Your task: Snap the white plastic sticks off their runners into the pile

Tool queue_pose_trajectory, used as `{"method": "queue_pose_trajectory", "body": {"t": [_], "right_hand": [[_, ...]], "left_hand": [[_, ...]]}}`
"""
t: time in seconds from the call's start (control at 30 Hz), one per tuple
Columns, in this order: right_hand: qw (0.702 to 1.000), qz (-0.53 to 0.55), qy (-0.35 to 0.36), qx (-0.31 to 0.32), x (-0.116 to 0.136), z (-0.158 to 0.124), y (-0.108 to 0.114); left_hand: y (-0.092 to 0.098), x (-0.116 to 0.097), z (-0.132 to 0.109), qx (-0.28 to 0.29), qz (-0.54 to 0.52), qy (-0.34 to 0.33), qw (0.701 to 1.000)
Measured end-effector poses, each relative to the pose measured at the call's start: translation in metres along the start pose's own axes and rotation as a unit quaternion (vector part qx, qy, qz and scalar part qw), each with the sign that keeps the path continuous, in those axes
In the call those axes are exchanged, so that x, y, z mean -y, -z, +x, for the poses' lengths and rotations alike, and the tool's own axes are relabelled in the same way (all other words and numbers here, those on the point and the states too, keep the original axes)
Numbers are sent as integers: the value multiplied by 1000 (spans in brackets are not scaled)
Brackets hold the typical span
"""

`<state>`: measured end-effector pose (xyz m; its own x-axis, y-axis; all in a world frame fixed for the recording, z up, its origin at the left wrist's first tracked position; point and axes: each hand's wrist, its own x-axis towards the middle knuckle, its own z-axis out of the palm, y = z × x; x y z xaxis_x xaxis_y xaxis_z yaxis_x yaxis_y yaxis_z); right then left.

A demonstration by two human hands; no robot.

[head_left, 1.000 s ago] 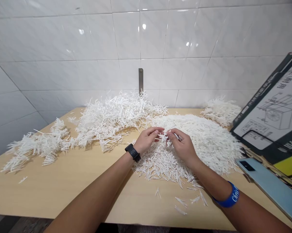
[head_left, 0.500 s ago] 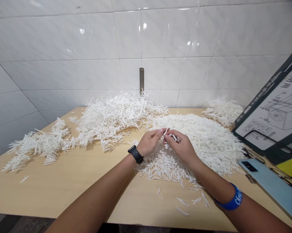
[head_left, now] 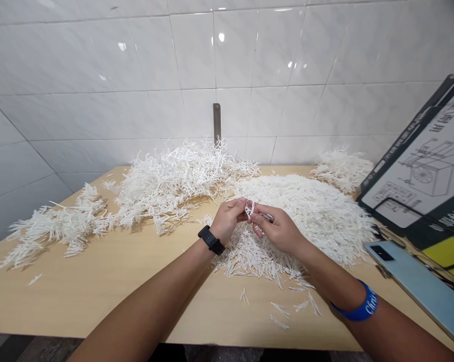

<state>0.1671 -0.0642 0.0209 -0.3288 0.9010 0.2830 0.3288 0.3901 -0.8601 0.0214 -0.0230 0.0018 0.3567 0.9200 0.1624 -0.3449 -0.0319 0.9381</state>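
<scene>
My left hand (head_left: 225,221), with a black watch on its wrist, pinches one side of a small white branched piece (head_left: 250,208). My right hand (head_left: 278,230) closes on the other side of it, fingertips almost meeting the left ones. Something slim and greyish also shows between the right fingers; I cannot make out what it is. Both hands hover over the near left part of a wide heap of short white strips (head_left: 305,211). Beyond the left hand lies a looser pile of longer, tangled white branched pieces (head_left: 174,176).
A smaller white pile (head_left: 342,168) lies at the back right. On the right a printed box (head_left: 419,176) leans, with eyeglasses (head_left: 396,236) and a light blue phone (head_left: 419,286) before it. Loose strips (head_left: 279,309) dot the table's (head_left: 136,291) front. A metal bracket (head_left: 216,123) is on the tiled wall.
The white piece between my fingertips has turned and now shows its spread branches. My right hand has rolled slightly, with fewer white strips showing in it. The view has shifted a little.
</scene>
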Motion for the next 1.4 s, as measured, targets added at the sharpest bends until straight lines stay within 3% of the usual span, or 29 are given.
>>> {"method": "queue_pose_trajectory", "body": {"t": [0.37, 0.5, 0.57, 0.63, 0.7, 0.83, 0.97, 1.13, 1.4], "right_hand": [[999, 6, 27, 39, 1, 1, 8], [996, 11, 13, 85, -1, 0, 6], [998, -8, -14, 59, -6, 2, 4], [999, -12, -30, 1, -12, 5, 3], [999, 9, -31, -33, -17, 8, 5], [995, 42, -29, -83, -16, 10, 6], [992, 30, -15, -118, -12, 8, 4], [989, 23, -37, -141, -12, 7, 1], [989, -16, -11, -147, -11, 3, -5]], "left_hand": [[-4, 0, 0, -4, -66, 79, 995], [13, -6, 10, -100, -57, 34, 993], [28, -13, 15, -148, -36, -10, 988], [38, -17, 18, -152, -18, -31, 988], [39, -19, 17, -129, -4, -28, 991], [24, -12, 12, -53, 62, -12, 997], [15, -9, 9, 10, 132, -41, 990], [15, -11, 7, 31, 167, -48, 984], [15, 0, 7, 64, 216, -82, 971]]}}
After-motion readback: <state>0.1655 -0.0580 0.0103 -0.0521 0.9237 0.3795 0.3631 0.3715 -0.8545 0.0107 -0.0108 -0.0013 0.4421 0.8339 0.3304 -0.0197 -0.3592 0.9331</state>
